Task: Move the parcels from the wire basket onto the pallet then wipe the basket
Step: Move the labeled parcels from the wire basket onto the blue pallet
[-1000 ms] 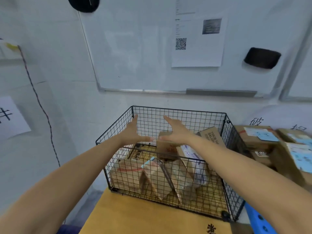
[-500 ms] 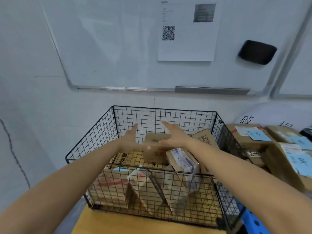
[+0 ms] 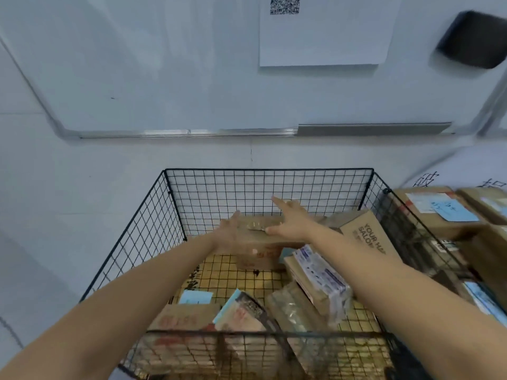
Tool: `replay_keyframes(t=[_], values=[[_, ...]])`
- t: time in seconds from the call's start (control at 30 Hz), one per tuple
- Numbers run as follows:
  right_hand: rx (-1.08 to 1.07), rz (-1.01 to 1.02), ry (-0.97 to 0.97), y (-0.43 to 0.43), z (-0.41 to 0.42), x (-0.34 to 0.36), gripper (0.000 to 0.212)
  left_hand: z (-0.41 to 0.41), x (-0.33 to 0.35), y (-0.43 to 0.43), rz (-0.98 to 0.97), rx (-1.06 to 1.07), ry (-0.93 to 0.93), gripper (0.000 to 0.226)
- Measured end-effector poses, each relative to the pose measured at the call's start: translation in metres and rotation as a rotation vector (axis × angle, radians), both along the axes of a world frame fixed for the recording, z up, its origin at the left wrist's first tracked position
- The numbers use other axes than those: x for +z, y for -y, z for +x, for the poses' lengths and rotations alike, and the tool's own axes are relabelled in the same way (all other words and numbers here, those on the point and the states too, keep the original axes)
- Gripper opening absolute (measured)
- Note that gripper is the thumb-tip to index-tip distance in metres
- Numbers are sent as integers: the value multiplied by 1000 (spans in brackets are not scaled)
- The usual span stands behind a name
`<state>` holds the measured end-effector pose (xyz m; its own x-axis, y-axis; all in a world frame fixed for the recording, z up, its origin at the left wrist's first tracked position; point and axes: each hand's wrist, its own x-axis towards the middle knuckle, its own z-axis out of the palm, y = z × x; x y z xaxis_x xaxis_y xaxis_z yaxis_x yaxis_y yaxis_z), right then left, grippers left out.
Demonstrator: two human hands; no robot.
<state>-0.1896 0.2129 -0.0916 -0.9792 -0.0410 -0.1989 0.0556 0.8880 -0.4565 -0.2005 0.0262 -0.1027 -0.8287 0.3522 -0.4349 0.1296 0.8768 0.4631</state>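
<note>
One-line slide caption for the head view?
Head view: left hand beside and right hand over a cardboard box at the back of a wire basket of parcels, both hands open.

Head camera, looking forward and down, close above wire basket [image 3: 175, 215]

1. Two arms in view. The left forearm [image 3: 131, 303] enters from 8 o'clock and the right forearm [image 3: 397, 278] from 4 o'clock. Both are bare up to the frame edge.
2. The left hand [image 3: 229, 233] is bare. Its outline is smeared by motion blur, so finger detail cannot be resolved.
3. The right hand [image 3: 292, 224] is bare and sharper. Thumb and fingers are separately distinguishable.
4. Clothing: cannot tell, since any sleeve edge would lie outside the frame.
5. Nails and small marks: too small to tell.
</note>
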Motion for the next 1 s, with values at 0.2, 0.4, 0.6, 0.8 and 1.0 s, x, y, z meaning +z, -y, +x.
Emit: replay_keyframes(t=[0.2, 0.4, 0.6, 0.8, 1.0], values=[[-123, 81, 119, -12, -32, -33, 82, -42, -40, -10, -86, -14, 24, 119], [-224, 129, 173, -20, -55, -52, 77, -69, -61, -21, 4, 54, 95, 112], [-269, 192, 230, -25, -64, -60, 86, -69, -81, -25, 48, 64, 60, 122], [-242, 324, 313, -23, -64, -64, 97, -69, -84, -20, 101, 24, 22, 116], [-239, 458, 432, -30, -62, -54, 112, -68, -83, -12, 156, 29, 53, 97]])
